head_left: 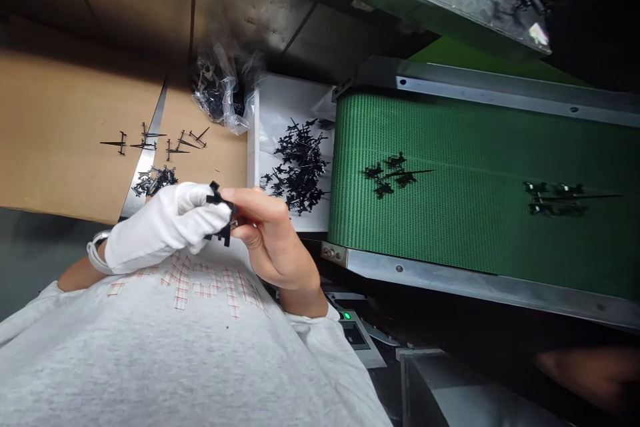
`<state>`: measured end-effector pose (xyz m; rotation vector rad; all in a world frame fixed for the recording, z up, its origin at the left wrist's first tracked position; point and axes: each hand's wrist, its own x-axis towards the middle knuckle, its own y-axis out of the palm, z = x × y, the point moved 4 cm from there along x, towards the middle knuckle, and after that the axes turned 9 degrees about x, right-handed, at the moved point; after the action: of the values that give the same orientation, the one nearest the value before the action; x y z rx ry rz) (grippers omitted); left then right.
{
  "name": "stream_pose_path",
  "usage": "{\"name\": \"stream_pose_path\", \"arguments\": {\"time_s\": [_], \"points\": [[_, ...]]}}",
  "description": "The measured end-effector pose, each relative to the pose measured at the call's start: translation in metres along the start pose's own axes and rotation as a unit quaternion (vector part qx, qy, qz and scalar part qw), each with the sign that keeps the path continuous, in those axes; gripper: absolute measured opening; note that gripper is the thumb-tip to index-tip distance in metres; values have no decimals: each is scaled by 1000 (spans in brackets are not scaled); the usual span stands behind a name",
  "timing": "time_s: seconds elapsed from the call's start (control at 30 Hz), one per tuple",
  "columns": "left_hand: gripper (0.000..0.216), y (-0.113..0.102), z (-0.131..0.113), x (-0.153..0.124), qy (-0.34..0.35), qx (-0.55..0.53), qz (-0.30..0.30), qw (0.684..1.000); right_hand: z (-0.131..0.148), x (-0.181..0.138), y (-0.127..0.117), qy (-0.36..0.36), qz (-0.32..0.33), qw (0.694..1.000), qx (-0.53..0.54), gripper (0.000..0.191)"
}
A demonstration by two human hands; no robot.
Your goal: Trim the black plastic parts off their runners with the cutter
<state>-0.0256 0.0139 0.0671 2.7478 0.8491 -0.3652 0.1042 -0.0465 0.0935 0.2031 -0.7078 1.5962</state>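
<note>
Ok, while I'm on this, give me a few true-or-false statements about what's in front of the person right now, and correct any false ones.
The left hand is bare. False: it wears a white glove; the right hand is the bare one.
Both hands hold a black plastic part between them. True.
The clear plastic bag lies on the green conveyor belt. False: it lies beside the white tray.
Black plastic parts lie on the belt. True.
</note>
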Motion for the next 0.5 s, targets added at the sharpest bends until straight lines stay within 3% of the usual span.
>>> {"name": "stream_pose_path", "arguments": {"time_s": [0.33,0.5], "points": [[57,0,-7,-1,23,18,9,1000,0,-1,5,5,2,1000,6,38],[56,3,-13,-3,24,8,15,1000,3,-2,6,28,6,998,62,40]]}}
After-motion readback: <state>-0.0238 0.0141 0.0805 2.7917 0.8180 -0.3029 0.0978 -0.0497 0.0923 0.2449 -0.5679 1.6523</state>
